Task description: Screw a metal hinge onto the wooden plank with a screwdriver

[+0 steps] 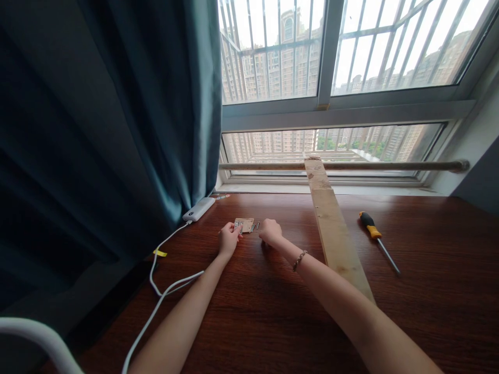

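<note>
A small tan, flat piece (246,224), like card or thin wood, lies on the dark wooden tabletop. My left hand (230,240) is at its left edge, fingers closed together; a small metallic piece shows by the fingertips, too small to name. Several thin metal screws (254,227) lie just right of the tan piece. My right hand (270,231) is closed, knuckles up, right beside those screws. Its fingertips are turned away, so whatever they pinch is hidden. A braided bracelet is on the right wrist.
Right of my hands, a long wooden plank (338,228) leans on the rail (390,166) by the window. Beyond it lies a yellow-and-black screwdriver (376,236). A white power bank (199,209) with a white cable (153,272) is at the left, near the blue curtain (179,104).
</note>
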A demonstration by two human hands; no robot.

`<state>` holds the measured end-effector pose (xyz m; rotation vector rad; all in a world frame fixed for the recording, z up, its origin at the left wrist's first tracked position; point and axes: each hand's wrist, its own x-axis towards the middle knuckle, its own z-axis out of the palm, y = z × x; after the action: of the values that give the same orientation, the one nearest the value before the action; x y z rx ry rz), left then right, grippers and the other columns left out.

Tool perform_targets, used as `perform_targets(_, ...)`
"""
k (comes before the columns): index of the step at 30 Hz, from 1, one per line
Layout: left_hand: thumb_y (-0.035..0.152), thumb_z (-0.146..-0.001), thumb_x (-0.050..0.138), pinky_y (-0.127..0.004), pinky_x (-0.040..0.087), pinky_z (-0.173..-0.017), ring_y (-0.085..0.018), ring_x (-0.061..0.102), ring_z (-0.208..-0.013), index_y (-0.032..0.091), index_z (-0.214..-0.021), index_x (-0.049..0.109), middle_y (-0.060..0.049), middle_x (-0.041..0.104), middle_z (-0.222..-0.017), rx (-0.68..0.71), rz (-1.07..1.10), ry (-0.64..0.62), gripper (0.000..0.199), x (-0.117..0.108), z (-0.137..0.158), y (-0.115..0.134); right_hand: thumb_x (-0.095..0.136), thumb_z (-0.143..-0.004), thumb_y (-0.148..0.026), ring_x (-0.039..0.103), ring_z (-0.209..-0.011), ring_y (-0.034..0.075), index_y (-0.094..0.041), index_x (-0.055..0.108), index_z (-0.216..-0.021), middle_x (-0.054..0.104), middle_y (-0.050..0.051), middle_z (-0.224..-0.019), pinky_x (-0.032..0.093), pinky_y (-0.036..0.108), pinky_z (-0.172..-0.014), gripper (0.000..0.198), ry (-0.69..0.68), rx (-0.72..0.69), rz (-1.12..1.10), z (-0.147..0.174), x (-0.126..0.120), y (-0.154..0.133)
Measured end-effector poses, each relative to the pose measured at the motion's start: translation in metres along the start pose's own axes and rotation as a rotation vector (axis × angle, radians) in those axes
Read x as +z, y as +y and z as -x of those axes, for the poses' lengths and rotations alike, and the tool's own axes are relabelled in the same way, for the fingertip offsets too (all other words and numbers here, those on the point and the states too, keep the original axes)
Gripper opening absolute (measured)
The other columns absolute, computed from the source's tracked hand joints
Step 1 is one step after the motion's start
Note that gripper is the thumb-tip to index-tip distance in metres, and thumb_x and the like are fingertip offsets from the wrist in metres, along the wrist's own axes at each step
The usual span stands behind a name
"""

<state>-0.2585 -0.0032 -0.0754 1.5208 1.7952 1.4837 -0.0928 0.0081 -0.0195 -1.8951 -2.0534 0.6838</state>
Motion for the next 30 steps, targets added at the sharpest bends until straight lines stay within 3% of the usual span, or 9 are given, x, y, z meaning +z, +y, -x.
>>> perform_targets(4, 0.043, -0.071, 0.055, -0.020, 0.032, -0.036, -0.009, 0.044, -0.032, 0.018, -0.064, 0.050, 0.000, 0.057, -0.045, -0.007, -0.017, -0.006, 0.026, 0.000, 0.001, 0.001, 0.052, -0.086, -0.031, 0.061, -0.091, 0.016, -0.011, 0.059, -0.101, 0.063, 0.008, -0.101, 0.050, 0.036, -0.080, 0.025, 0.023, 0.039, -0.012, -0.007, 0.004, -0.002)
perform_targets(10, 0.044, -0.071, 0.054, -0.021, 0.030, -0.036, -0.010, 0.042, -0.029, 0.018, -0.064, 0.051, 0.001, 0.057, -0.045, -0.023, -0.050, -0.020, 0.027, -0.003, 0.004, 0.006, 0.052, -0.080, -0.014, 0.064, -0.088, 0.022, -0.011, 0.066, -0.095, 0.066, 0.017, -0.098, 0.047, 0.027, -0.070, 0.021, 0.066, -0.015, -0.087, -0.006, 0.002, -0.005)
perform_targets(14, 0.044, -0.071, 0.054, -0.024, 0.035, -0.044, -0.014, 0.050, -0.039, 0.018, -0.062, 0.055, -0.001, 0.058, -0.045, 0.009, -0.144, -0.003, 0.027, -0.007, -0.002, 0.014, 0.054, -0.076, -0.015, 0.064, -0.085, 0.023, -0.010, 0.069, -0.089, 0.068, 0.018, -0.093, 0.045, 0.026, -0.068, 0.020, 0.087, -0.109, -0.119, 0.009, -0.026, -0.006)
perform_targets(19, 0.042, -0.067, 0.059, -0.026, 0.035, -0.050, -0.019, 0.054, -0.048, 0.019, -0.051, 0.056, -0.003, 0.057, -0.041, -0.038, -0.312, 0.010, 0.028, -0.005, -0.021, 0.022, 0.057, -0.075, -0.026, 0.062, -0.081, 0.017, -0.016, 0.071, -0.084, 0.070, 0.007, -0.086, 0.042, 0.021, -0.069, 0.019, 0.107, -0.306, -0.189, 0.058, -0.082, 0.003)
perform_targets(23, 0.041, -0.064, 0.061, -0.028, 0.034, -0.049, -0.021, 0.053, -0.047, 0.020, -0.045, 0.054, -0.004, 0.056, -0.040, -0.113, -0.431, -0.074, 0.030, 0.003, -0.034, 0.022, 0.056, -0.076, -0.029, 0.061, -0.065, 0.013, -0.018, 0.072, -0.078, 0.070, 0.003, -0.073, 0.041, 0.021, -0.061, 0.020, 0.124, -0.531, -0.335, 0.114, -0.121, 0.033)
perform_targets(26, 0.040, -0.065, 0.060, -0.028, 0.035, -0.050, -0.022, 0.056, -0.051, 0.020, -0.043, 0.053, -0.005, 0.057, -0.042, -0.131, -0.526, -0.151, 0.030, 0.005, -0.038, 0.020, 0.056, -0.075, -0.031, 0.060, -0.062, 0.014, -0.020, 0.071, -0.074, 0.069, 0.001, -0.069, 0.043, 0.021, -0.058, 0.019, 0.168, -0.489, -0.401, 0.141, -0.141, 0.073)
perform_targets(30, 0.043, -0.067, 0.058, -0.028, 0.037, -0.053, -0.024, 0.060, -0.058, 0.020, -0.053, 0.057, -0.006, 0.060, -0.046, -0.113, -0.670, -0.213, 0.027, 0.004, -0.042, 0.018, 0.053, -0.075, -0.037, 0.059, -0.060, 0.016, -0.019, 0.069, -0.071, 0.068, 0.004, -0.068, 0.042, 0.024, -0.055, 0.024, 0.305, -0.288, -0.440, 0.148, -0.152, 0.139)
